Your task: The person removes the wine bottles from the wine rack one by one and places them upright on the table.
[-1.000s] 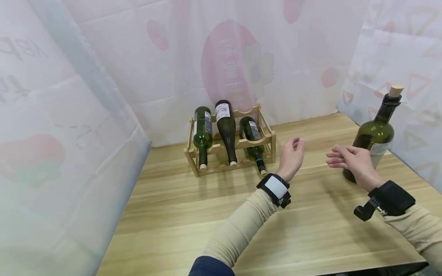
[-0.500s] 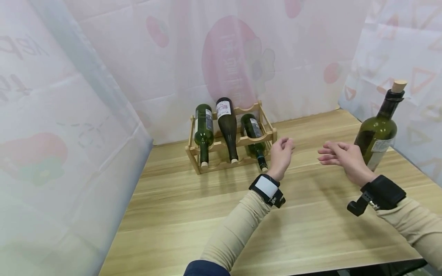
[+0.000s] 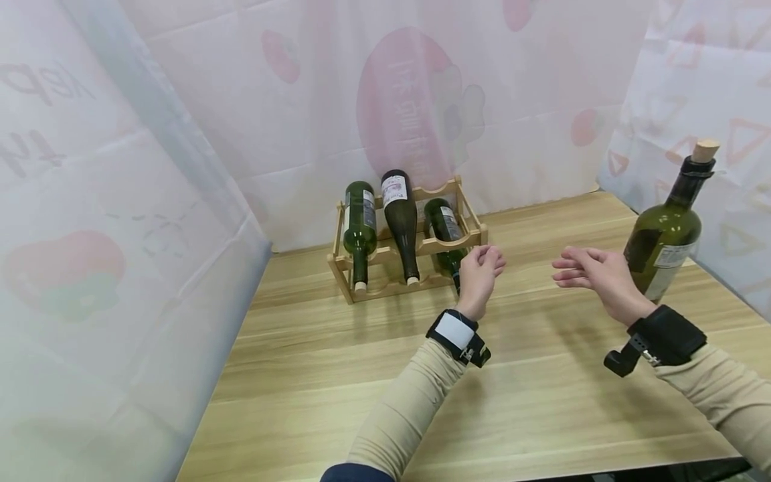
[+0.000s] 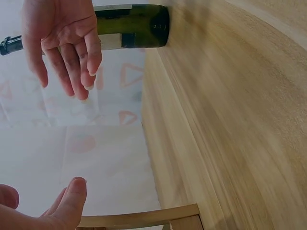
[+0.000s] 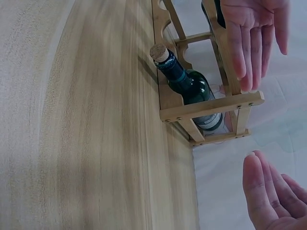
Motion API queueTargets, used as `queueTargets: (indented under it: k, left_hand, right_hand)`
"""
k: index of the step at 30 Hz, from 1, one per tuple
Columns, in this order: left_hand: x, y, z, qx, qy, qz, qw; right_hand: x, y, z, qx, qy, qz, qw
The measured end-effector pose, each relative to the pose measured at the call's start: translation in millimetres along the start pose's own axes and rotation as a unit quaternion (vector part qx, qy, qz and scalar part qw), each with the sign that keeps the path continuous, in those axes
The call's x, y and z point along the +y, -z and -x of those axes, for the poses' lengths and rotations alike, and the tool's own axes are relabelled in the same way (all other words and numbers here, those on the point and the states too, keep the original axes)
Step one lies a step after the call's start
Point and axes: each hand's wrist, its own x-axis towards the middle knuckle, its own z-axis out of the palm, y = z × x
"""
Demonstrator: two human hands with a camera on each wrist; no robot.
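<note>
My left hand (image 3: pixel 480 280) hovers just in front of the right end of a wooden wine rack (image 3: pixel 470 239), holding nothing. Its fingers look relaxed in the right wrist view, where the palm shows. Behind it, a green wine bottle (image 3: pixel 442 221) lies in the rack's lower tier; its corked neck (image 5: pixel 168 64) is hidden by the hand in the head view. My right hand (image 3: pixel 605 280) hangs in the air, palm towards the left, fingers extended. Just behind it stands an upright corked wine bottle (image 3: pixel 671 227), partly covered by the hand.
Two more corked bottles rest in the rack's upper tier, a green bottle (image 3: pixel 360 227) at left and a dark bottle (image 3: pixel 400 221) in the middle. Printed cloth curtains (image 3: pixel 313 120) enclose the wooden tabletop (image 3: pixel 313 361) at back and sides.
My left hand has moved leftward, now in front of the lower bottle's neck. The right hand has shifted slightly left, away from the standing bottle. The bottles and rack stay put.
</note>
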Motion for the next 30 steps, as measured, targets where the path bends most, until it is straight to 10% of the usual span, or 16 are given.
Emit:
queueTargets:
  k: [30]
  left_hand:
    - [1.0, 22.3, 11.9, 0.017, -0.002, 0.021, 0.9996]
  right_hand:
    - [-2.0, -18.8, -3.1, -0.031, 0.01, -0.028, 0.999]
